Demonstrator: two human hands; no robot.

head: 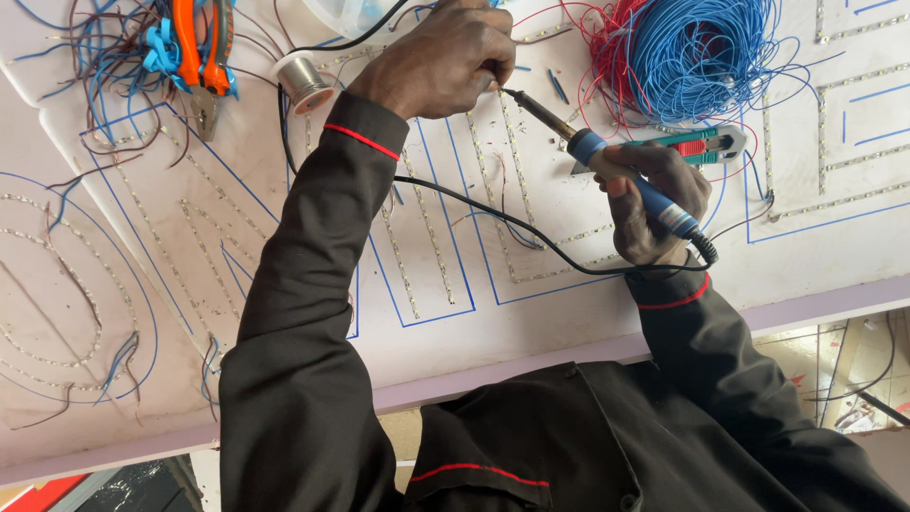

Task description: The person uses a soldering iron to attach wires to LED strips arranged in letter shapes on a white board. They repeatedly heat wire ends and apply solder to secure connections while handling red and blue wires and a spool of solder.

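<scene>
Soldering work seems to be in the middle, as far as I can judge. On the white sign board (284, 199), thin LED strips (427, 237) already lie inside the blue letter outlines, and short blue and brown wires join some of them on the left part. Around the iron's tip the strips are in place, but I cannot tell which joints are finished. Many loose wire ends remain at the top left, beside the orange pliers (204, 57).

The right hand (654, 204) is closed around the blue handle of the soldering iron (607, 156). The wrist is bent, and the iron points slanted up and left, with its tip very near the left hand (445, 57). Its black cord (493, 213) runs from the handle across the board, under the left forearm.

The left arm reaches far forward, with the sleeve stretched across the board. Its fingers are pinched together just beside the tip; what they hold is hidden.

A spool of solder (303, 81) stands near the left wrist. A bundle of blue and red wire (701, 52) and a teal wire stripper (706, 147) lie above the right hand.
</scene>
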